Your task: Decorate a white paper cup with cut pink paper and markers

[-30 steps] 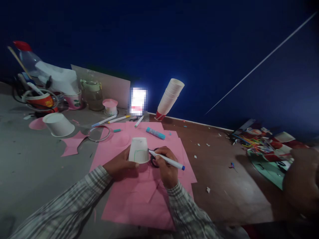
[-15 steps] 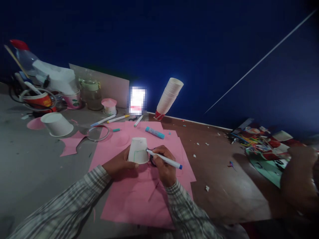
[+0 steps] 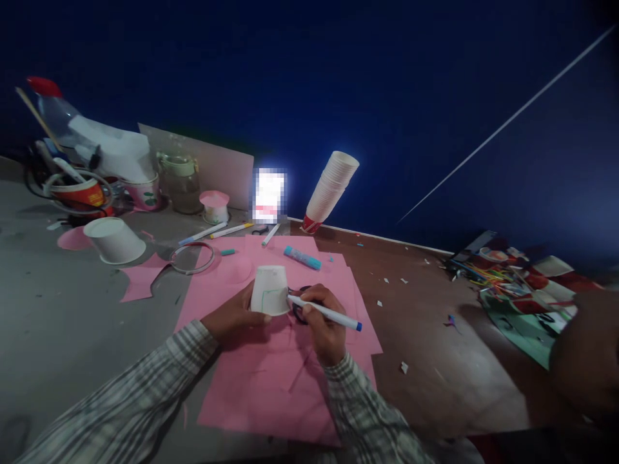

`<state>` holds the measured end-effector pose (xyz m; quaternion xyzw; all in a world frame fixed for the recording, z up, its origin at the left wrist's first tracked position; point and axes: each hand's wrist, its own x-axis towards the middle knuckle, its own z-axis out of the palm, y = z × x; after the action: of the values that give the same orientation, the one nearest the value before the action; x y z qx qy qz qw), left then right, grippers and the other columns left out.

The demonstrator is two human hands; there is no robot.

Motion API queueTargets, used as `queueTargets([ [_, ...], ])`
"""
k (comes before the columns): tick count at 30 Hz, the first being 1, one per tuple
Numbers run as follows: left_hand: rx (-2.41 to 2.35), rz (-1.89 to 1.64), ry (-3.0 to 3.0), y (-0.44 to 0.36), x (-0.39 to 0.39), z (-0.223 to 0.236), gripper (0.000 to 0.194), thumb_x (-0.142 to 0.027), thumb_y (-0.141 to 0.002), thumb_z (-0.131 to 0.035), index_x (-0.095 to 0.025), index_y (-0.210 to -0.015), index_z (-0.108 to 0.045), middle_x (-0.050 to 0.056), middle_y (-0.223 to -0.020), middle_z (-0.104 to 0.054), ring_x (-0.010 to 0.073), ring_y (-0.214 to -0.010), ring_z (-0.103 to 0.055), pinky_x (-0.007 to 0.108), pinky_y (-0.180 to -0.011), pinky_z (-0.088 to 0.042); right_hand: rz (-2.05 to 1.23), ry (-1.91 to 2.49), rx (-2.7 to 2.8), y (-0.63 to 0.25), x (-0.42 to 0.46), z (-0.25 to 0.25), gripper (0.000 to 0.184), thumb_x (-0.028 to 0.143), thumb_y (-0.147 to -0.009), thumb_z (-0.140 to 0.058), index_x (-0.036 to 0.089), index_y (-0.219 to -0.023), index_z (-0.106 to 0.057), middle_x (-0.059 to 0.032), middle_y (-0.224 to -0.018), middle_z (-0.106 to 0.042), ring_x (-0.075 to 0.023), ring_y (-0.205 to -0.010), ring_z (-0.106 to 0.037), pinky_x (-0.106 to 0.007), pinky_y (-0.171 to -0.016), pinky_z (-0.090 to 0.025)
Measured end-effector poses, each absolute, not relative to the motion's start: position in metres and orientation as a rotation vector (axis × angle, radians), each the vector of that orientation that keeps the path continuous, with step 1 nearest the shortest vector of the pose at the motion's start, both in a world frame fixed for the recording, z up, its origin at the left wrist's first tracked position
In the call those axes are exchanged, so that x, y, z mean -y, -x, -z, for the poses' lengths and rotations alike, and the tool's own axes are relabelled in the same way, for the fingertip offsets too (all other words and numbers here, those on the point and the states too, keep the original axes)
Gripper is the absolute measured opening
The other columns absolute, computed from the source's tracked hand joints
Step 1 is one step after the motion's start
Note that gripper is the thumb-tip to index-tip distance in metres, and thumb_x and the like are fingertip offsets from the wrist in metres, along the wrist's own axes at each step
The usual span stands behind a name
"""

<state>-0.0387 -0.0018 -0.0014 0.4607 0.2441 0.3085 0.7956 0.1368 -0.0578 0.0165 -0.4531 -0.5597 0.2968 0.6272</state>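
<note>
A white paper cup (image 3: 271, 290), upside down and marked with a green line, is gripped at its left side and rim by my left hand (image 3: 235, 317). My right hand (image 3: 327, 325) pinches a white marker (image 3: 331, 314) with a blue end; its tip meets or nearly meets the cup's right side. Beneath both hands lie overlapping pink paper sheets (image 3: 271, 393). Black scissors (image 3: 298, 312) rest on the paper, partly hidden behind my right hand. A turquoise glue stick (image 3: 302, 257) lies just beyond the cup.
A tall stack of paper cups (image 3: 331, 190) leans at the wall. At left are an overturned cup (image 3: 115, 240), a tape ring (image 3: 192, 258), a glass jar (image 3: 178, 183) and a pen holder (image 3: 80, 195). Another person's arm (image 3: 587, 348) is at right, near craft scraps (image 3: 507, 274).
The marker and my right hand have shifted slightly right and down along the cup's side. The whole view has drifted a little. Both grips stay the same.
</note>
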Motion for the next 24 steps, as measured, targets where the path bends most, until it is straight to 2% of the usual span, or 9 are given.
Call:
queueTargets([
  [5, -0.502, -0.665, -1.023, 0.0386, -0.0005, 0.0062, 0.069, -0.022, -0.061, -0.079, -0.02, -0.123, -0.049, 0.011, -0.117, -0.063, 0.0282, -0.106, -0.057, 0.036, -0.086, -0.046, -0.558, 1.022, 1.407, -0.1334, 0.0585, -0.0207, 0.009, 0.019, -0.082, -0.056, 0.022, -0.084, -0.064, -0.004, -0.08, -0.062, -0.0213, -0.082, -0.064, -0.035, -0.07, -0.05],
  [14, -0.504, -0.658, -1.066, 0.0388, -0.0027, 0.0074, 0.069, -0.022, -0.062, -0.08, -0.019, -0.123, -0.047, 0.009, -0.113, -0.063, 0.0242, -0.101, -0.058, 0.036, -0.087, -0.045, -0.486, 1.065, 1.47, -0.1321, 0.0581, -0.0212, 0.01, 0.021, -0.084, -0.053, 0.02, -0.086, -0.063, -0.0051, -0.081, -0.062, -0.0197, -0.077, -0.062, -0.034, -0.066, -0.05],
  [18, -0.519, -0.656, -1.041, 0.0393, -0.0019, 0.0065, 0.069, -0.021, -0.061, -0.079, -0.02, -0.123, -0.048, 0.008, -0.113, -0.063, 0.0249, -0.102, -0.057, 0.035, -0.084, -0.046, -0.499, 1.079, 1.466, -0.1319, 0.0573, -0.0216, 0.01, 0.019, -0.081, -0.054, 0.021, -0.083, -0.063, -0.0047, -0.08, -0.063, -0.02, -0.077, -0.063, -0.033, -0.066, -0.05],
  [24, -0.574, -0.664, -0.986, 0.0399, 0.0004, 0.0043, 0.069, -0.022, -0.058, -0.08, -0.019, -0.121, -0.05, 0.007, -0.105, -0.065, 0.0219, -0.091, -0.058, 0.029, -0.072, -0.046, -0.65, 1.146, 1.336, -0.1333, 0.0563, -0.0188, 0.008, 0.02, -0.079, -0.056, 0.02, -0.077, -0.063, -0.0018, -0.074, -0.061, -0.017, -0.068, -0.06, -0.029, -0.059, -0.048],
])
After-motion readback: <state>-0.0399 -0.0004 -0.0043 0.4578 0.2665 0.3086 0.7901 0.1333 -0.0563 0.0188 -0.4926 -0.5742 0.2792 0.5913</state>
